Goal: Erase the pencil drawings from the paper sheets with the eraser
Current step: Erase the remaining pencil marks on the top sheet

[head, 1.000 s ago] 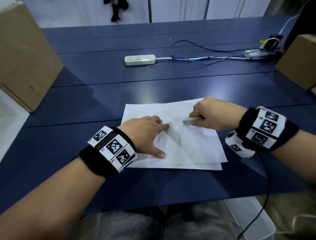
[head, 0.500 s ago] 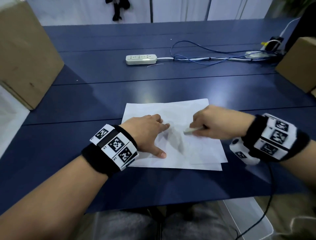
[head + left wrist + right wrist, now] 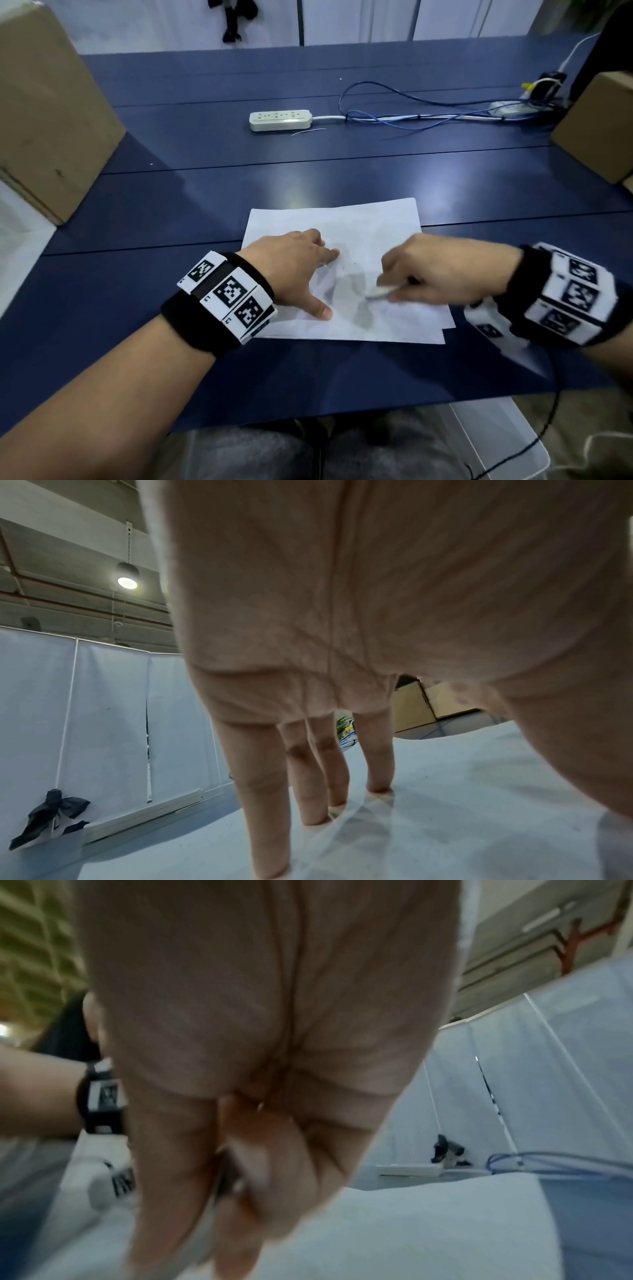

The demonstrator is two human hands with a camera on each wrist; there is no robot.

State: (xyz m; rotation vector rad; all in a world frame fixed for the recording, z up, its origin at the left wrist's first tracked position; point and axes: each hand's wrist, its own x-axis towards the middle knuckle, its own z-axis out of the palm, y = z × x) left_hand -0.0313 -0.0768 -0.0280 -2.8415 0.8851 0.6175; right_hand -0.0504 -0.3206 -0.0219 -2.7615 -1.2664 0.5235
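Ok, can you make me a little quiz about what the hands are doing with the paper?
1. True or false: the left hand presses flat on the top paper sheet.
2. Which hand grips the eraser? A) left B) right C) neither
3. Fill in: beyond the paper on the blue table lies a white power ____.

Key: 1 true, its straight fingers rest on the sheet. 2 B, the right hand pinches it, tip down on the paper. 3 strip.
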